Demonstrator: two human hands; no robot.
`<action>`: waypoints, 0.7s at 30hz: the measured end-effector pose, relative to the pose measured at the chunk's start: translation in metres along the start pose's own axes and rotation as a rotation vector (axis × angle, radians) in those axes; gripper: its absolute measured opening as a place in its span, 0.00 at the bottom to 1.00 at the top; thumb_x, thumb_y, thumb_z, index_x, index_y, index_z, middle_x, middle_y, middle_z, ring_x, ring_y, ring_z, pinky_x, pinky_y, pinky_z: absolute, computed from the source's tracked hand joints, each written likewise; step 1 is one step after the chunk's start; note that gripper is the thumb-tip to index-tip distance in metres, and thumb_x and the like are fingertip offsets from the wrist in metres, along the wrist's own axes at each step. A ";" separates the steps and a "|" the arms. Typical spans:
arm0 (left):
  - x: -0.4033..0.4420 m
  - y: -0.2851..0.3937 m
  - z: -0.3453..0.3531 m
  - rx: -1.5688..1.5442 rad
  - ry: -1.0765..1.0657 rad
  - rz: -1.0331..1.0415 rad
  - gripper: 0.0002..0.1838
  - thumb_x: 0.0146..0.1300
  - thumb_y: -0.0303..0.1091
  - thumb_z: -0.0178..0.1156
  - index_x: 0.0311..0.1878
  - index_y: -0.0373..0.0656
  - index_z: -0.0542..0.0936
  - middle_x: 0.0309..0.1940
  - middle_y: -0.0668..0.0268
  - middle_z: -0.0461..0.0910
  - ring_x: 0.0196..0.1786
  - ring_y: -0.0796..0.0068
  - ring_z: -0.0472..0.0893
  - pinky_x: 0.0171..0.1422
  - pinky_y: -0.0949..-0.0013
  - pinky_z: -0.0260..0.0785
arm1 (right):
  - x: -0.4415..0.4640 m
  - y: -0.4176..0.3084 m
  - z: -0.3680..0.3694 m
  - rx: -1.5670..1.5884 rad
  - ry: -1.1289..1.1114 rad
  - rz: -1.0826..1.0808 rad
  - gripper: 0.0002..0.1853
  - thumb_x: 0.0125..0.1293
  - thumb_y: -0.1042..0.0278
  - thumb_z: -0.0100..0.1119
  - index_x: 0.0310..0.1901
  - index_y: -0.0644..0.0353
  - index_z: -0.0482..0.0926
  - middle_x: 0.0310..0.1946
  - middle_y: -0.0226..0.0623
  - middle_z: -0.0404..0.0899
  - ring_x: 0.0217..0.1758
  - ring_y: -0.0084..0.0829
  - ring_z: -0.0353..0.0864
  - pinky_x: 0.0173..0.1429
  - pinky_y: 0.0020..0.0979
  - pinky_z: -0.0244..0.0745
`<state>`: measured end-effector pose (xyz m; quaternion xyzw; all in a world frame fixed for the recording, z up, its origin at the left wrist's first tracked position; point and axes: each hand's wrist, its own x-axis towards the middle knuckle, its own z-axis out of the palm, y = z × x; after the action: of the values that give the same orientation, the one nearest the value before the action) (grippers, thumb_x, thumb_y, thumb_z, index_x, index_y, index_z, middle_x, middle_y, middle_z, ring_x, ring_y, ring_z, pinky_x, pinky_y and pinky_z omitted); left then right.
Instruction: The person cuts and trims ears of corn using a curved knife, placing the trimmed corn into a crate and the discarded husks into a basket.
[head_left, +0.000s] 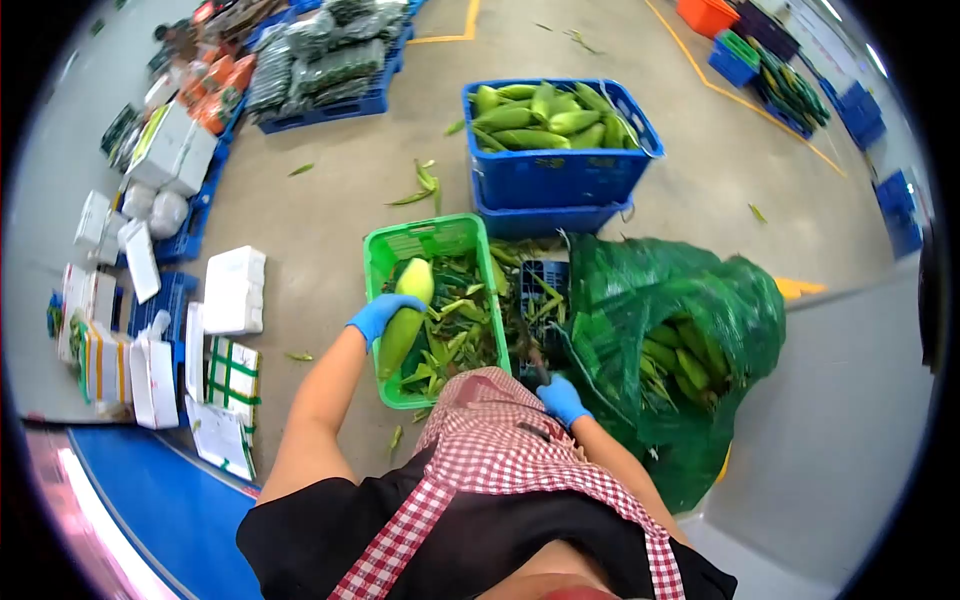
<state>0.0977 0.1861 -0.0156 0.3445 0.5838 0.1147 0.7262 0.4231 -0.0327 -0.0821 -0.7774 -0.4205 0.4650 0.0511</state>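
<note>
My left hand (pixel 388 314), in a blue glove, is closed around an ear of corn (pixel 402 340) in its green husk. The ear is tilted, its pale end up, over a green crate (pixel 427 230) that contains loose husk leaves and trimmings (pixel 460 345). My right hand (pixel 563 399), also gloved in blue, grips the dark handle of what looks like a knife (pixel 537 362). Its blade is hard to make out against a dark crate (pixel 545 275) with husk scraps. Right of that hand lies a green mesh sack (pixel 650 270) with unshucked corn (pixel 690 355) at its opening.
Ahead stand stacked blue crates (pixel 560 180), the top one full of corn (pixel 540 118). Bagged vegetables (pixel 325 60) rest on a blue pallet at the back left. White foam boxes (pixel 235 290) line the left side. A grey panel (pixel 850 400) stands at right. Husk scraps litter the floor.
</note>
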 end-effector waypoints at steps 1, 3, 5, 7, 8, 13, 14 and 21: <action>0.013 -0.002 0.000 -0.193 -0.023 -0.115 0.25 0.46 0.45 0.67 0.45 0.40 0.77 0.34 0.58 0.79 0.34 0.65 0.79 0.40 0.63 0.74 | -0.003 0.001 -0.011 0.155 0.022 0.072 0.17 0.54 0.60 0.51 0.38 0.66 0.74 0.29 0.54 0.78 0.27 0.47 0.80 0.32 0.42 0.75; 0.039 0.008 0.020 -0.498 -0.040 -0.096 0.25 0.51 0.53 0.63 0.46 0.45 0.76 0.37 0.60 0.79 0.38 0.63 0.79 0.43 0.56 0.73 | 0.010 0.025 -0.012 0.359 -0.003 0.165 0.13 0.54 0.64 0.53 0.36 0.66 0.72 0.21 0.45 0.76 0.20 0.37 0.77 0.24 0.36 0.72; 0.076 0.039 0.036 -0.622 -0.065 -0.068 0.27 0.52 0.54 0.62 0.48 0.45 0.74 0.41 0.59 0.78 0.43 0.61 0.78 0.50 0.54 0.72 | 0.008 0.041 -0.012 0.430 0.003 0.214 0.13 0.54 0.65 0.55 0.35 0.66 0.72 0.19 0.43 0.74 0.18 0.34 0.76 0.22 0.35 0.71; 0.083 0.105 0.075 -0.609 -0.034 0.025 0.27 0.54 0.56 0.59 0.48 0.45 0.74 0.42 0.59 0.78 0.45 0.60 0.78 0.52 0.54 0.71 | -0.011 0.044 -0.013 0.481 0.033 0.216 0.13 0.54 0.65 0.56 0.34 0.67 0.72 0.18 0.42 0.73 0.17 0.34 0.75 0.20 0.34 0.70; 0.113 0.131 0.087 -0.659 -0.083 0.111 0.27 0.55 0.56 0.58 0.50 0.44 0.73 0.44 0.59 0.78 0.46 0.60 0.78 0.53 0.53 0.70 | -0.016 0.052 -0.007 0.551 0.020 0.241 0.13 0.54 0.65 0.57 0.35 0.67 0.72 0.19 0.41 0.73 0.17 0.33 0.74 0.19 0.34 0.70; 0.147 0.271 0.199 -0.624 -0.360 0.234 0.25 0.62 0.48 0.51 0.56 0.41 0.67 0.51 0.53 0.73 0.46 0.57 0.77 0.52 0.54 0.72 | -0.057 0.066 0.019 0.662 0.062 0.325 0.11 0.54 0.66 0.58 0.30 0.65 0.70 0.18 0.38 0.71 0.15 0.29 0.70 0.18 0.32 0.63; 0.152 0.277 0.228 -0.527 -0.354 0.299 0.23 0.62 0.46 0.51 0.54 0.40 0.68 0.48 0.53 0.73 0.44 0.59 0.78 0.49 0.56 0.72 | -0.069 0.059 0.018 0.710 0.079 0.361 0.10 0.54 0.67 0.58 0.31 0.65 0.70 0.18 0.37 0.71 0.17 0.29 0.70 0.20 0.32 0.65; 0.151 0.115 0.361 0.013 -0.786 0.083 0.09 0.63 0.40 0.51 0.37 0.47 0.76 0.30 0.66 0.78 0.35 0.72 0.79 0.37 0.69 0.72 | -0.098 0.112 0.070 0.661 0.216 0.466 0.15 0.49 0.60 0.61 0.29 0.66 0.75 0.20 0.37 0.74 0.22 0.29 0.72 0.26 0.33 0.66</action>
<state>0.5036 0.2242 -0.0292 0.3898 0.2477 -0.0003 0.8869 0.4167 -0.1946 -0.1076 -0.8378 -0.0537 0.4899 0.2350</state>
